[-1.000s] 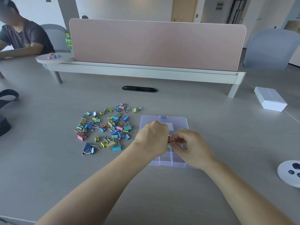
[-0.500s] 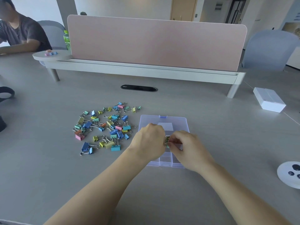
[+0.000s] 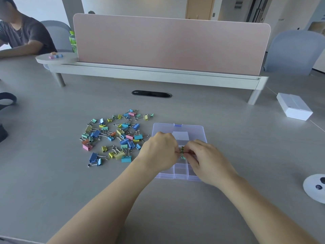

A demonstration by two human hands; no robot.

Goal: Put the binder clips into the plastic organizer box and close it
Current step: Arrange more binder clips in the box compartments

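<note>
Place: I take this for an open-plan office
Desk: one long grey table [image 3: 175, 208] shared left to right; oval cable port [image 3: 151, 94] set in it, far of centre
Divider: pink screen [image 3: 168, 44] on a white rail [image 3: 158, 74] along the far side
Seating: grey-blue chair [image 3: 293, 51] far right; another person [image 3: 22, 37] seated far left
Stationery: coloured binder clips [image 3: 112, 136] heaped near left
Beyond: I see a wooden door [image 3: 199, 7]

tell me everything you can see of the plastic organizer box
The clear, faintly lilac plastic organizer box, shallow and rectangular, lies flat on the grey table. A blue latch sits on its far edge, a white label shows in the far half, and dividers form small compartments in the near half. The left hand and right hand pinch a binder clip above its middle, hiding that part. The loose clips lie apart on its left.
</note>
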